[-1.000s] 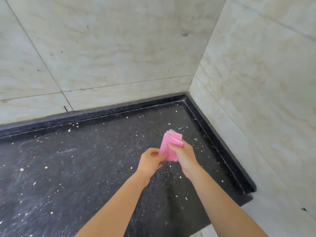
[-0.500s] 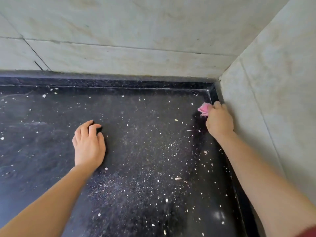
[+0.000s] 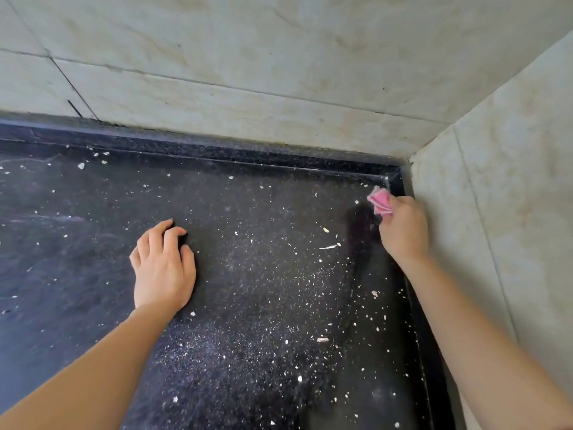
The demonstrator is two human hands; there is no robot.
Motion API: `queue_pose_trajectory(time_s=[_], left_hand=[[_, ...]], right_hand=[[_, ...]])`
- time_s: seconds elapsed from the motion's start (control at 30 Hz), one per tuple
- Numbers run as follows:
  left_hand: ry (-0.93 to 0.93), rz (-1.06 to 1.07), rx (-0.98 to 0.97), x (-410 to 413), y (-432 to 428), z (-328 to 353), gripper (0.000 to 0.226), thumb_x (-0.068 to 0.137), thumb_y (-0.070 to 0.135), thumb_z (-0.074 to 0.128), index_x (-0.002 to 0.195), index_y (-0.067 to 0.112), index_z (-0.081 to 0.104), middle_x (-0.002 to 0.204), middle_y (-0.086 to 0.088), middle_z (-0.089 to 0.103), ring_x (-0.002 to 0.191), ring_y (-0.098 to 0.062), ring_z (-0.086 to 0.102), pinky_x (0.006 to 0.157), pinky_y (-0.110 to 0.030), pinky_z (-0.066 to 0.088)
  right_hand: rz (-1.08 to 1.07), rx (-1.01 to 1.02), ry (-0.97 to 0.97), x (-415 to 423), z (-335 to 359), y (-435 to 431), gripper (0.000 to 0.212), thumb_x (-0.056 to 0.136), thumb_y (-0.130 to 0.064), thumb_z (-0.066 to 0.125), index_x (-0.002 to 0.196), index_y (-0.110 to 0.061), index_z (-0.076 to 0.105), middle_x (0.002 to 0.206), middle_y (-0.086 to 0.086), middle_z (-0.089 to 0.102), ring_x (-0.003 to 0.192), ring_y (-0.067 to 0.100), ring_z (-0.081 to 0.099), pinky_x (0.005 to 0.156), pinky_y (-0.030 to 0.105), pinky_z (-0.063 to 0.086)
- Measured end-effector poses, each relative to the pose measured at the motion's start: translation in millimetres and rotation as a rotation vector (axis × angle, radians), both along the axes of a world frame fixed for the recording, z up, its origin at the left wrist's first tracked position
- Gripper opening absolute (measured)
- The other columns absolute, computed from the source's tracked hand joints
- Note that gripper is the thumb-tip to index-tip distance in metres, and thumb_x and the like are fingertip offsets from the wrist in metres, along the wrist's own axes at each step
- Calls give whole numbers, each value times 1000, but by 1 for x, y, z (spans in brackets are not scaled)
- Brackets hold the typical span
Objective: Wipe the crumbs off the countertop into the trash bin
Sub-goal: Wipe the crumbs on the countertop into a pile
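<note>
The black speckled countertop is strewn with pale crumbs, densest in the middle and toward the right edge. My right hand grips a folded pink cloth and presses it down close to the far right corner, beside the wall. My left hand rests palm down on the counter to the left, fingers slightly curled, holding nothing. No trash bin is in view.
Pale marble wall tiles close off the back, and a second tiled wall closes the right side. A raised black lip runs along both walls and meets at the corner.
My hands parted: the left let go of the cloth and settled flat on the counter. The right carried the cloth into the far right corner. Since half a second ago little has moved.
</note>
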State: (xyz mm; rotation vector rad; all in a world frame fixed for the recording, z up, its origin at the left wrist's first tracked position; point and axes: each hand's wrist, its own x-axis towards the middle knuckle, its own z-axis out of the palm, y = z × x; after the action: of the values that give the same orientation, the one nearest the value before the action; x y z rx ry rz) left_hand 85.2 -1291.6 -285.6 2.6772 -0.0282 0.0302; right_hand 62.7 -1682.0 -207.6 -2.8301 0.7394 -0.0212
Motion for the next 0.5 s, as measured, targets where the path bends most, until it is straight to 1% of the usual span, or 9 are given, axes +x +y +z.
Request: queue_pose_trajectory(time_s=[0.03,0.1,0.17,0.2,0.27,0.33,0.4,0.47,0.5], left_hand=[[-1,5,-2,0,0,-1,23,92,15,50,115,16,50,135,-4,42,125,-28,32,105,-51,28],[3,9,-6,0,-1,-2,23,92,16,50,115,16,50,135,-3,41,125,-27,31,105,-51,28],[7,11,-10,0,-1,-2,23,92,16,50,115,16,50,136,-3,41,125,-27,30,105,-51,27],[8,14,-11,0,-1,-1,23,92,16,50,115,16,50,136,-4,41,125,-28,30,105,-51,27],[10,12,-14,0,-2,1,23,92,15,51,115,15,50,135,-5,41,124,-29,30,104,-51,27],[18,5,-17,0,-2,4,23,92,15,50,115,13,50,136,-6,41,124,-29,31,104,-51,27],[36,-2,-22,-1,-2,6,24,93,16,48,116,13,50,137,-6,41,125,-29,30,105,-50,26],[46,-4,-23,-1,-3,8,24,93,17,47,117,14,50,137,-6,41,126,-29,30,106,-50,25],[46,-2,-22,-1,-2,8,24,93,17,47,117,14,49,137,-5,41,126,-29,30,106,-50,26]], right_hand=[[-17,-79,72,2,-5,-5,43,88,1,54,130,-4,57,112,18,62,103,34,52,87,41,48],[-75,-114,125,1,-21,4,53,86,1,53,139,-5,47,123,17,58,110,35,45,90,38,42],[-187,-29,20,-2,-32,38,53,83,7,48,134,-6,52,126,13,59,107,34,45,83,32,39],[-194,14,-32,-4,-35,57,53,81,10,45,129,-10,57,126,7,60,104,33,46,78,27,35],[-104,89,-88,-12,-36,94,54,77,13,44,117,-16,65,125,-4,63,99,29,52,74,20,31],[11,200,-87,-23,-32,126,51,77,13,45,112,-16,68,116,-5,67,96,24,53,74,18,34],[110,413,-81,-33,-24,147,51,79,14,45,110,-17,72,96,-15,69,86,6,55,69,13,36],[152,604,-111,-33,-10,144,51,83,9,48,108,-27,74,73,-28,64,69,-8,58,62,6,39],[155,610,-141,-29,-3,134,51,84,6,49,109,-31,73,73,-29,65,67,-11,59,61,5,42]])
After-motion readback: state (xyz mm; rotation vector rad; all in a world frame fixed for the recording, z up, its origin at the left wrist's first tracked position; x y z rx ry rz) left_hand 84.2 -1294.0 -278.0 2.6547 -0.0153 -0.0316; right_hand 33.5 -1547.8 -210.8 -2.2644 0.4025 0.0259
